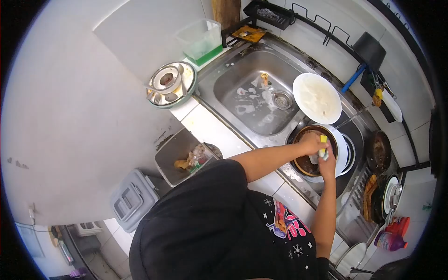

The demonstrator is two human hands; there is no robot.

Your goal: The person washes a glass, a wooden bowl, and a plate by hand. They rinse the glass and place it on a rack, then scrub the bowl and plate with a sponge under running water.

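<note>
My left hand (310,143) and my right hand (327,161) meet over a brown round pan or bowl (305,166) in the right sink basin. Between them is a yellow sponge (323,139), with the fingers of both hands closed on it. Something pale and wet shows beside the right fingers, too small to name. White dishes (343,151) lie under and beside the brown vessel. Close by, a soapy white plate (317,98) rests tilted at the divide between the basins. A thin stream of water (353,118) runs from the faucet side.
The left basin (252,77) has suds and food scraps near its drain. Stacked dirty dishes (170,84) and a clear container (200,42) stand left. A waste bin (175,156) with scraps sits near my body. A pan (378,150) and bottles (391,240) are right.
</note>
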